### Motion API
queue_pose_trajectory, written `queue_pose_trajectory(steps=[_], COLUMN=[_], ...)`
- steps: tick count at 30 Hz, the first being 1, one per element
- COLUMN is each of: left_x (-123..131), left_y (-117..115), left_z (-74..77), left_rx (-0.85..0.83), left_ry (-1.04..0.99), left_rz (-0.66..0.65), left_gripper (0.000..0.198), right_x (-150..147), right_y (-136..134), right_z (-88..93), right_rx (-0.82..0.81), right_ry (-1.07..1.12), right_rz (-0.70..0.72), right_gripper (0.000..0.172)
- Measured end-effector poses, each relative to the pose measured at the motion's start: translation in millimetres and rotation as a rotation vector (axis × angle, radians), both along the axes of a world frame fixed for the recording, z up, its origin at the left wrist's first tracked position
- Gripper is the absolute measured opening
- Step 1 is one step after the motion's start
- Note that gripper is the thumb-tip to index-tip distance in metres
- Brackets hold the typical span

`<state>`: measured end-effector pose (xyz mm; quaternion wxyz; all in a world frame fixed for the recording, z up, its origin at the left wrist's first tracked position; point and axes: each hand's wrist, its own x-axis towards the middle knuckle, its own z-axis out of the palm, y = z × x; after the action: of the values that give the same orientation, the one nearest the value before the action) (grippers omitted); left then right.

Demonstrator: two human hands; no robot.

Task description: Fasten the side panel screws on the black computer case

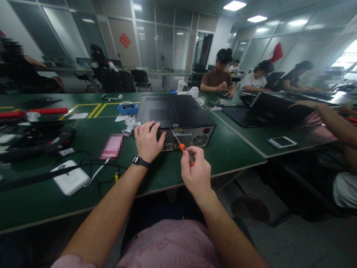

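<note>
A black desktop computer case (164, 108) lies flat on the green table, its metal rear panel facing me. My left hand (148, 140) rests on the case's near left edge, fingers spread over the top and the rear panel. In my right hand (196, 169) is a screwdriver (182, 147) with an orange and grey handle. Its thin shaft slants up and left, and the tip meets the rear panel near the top edge, by a small metal bracket (175, 126). Whether a screw sits under the tip is too small to tell.
Left of the case stand a blue box (127, 108), crumpled white plastic (129, 124), a pink phone (112, 146) and a white power bank (70, 178) with cables. To the right, a white device (282, 142) lies near a co-worker's arm (331, 121). Other people sit beyond.
</note>
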<state>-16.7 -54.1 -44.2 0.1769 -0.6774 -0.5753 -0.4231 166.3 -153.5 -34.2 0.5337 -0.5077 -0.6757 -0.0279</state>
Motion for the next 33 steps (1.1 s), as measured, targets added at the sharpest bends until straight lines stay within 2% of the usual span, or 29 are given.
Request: queue_pose_trajectory(steps=[5, 10, 16, 20, 24, 27, 33], left_x=[0.5, 0.3, 0.2, 0.2, 0.4, 0.8, 1.0], left_y=[-0.8, -0.8, -0.4, -0.6, -0.7, -1.6, -2.1], left_z=[0.7, 0.4, 0.0, 0.2, 0.3, 1.3, 1.8], left_rx=[0.014, 0.01, 0.007, 0.014, 0.018, 0.012, 0.02], left_ry=[0.02, 0.022, 0.014, 0.031, 0.03, 0.017, 0.025], left_rz=[0.02, 0.014, 0.013, 0.021, 0.02, 0.012, 0.023], left_gripper=[0.042, 0.043, 0.043, 0.043, 0.043, 0.042, 0.042], right_x=[0.1, 1.0, -0.5, -1.6, -0.9, -0.9, -0.7], right_y=[-0.8, -0.8, -1.0, -0.7, -1.2, -1.4, -2.4], right_z=[2.0, 1.8, 0.4, 0.4, 1.6, 1.7, 2.4], right_rx=[0.015, 0.023, 0.024, 0.038, -0.021, 0.018, 0.014], right_ry=[-0.021, -0.031, -0.029, -0.026, 0.008, -0.017, -0.007], right_rz=[-0.006, -0.015, -0.025, -0.029, -0.001, -0.004, 0.004], right_gripper=[0.024, 0.014, 0.024, 0.014, 0.019, 0.022, 0.017])
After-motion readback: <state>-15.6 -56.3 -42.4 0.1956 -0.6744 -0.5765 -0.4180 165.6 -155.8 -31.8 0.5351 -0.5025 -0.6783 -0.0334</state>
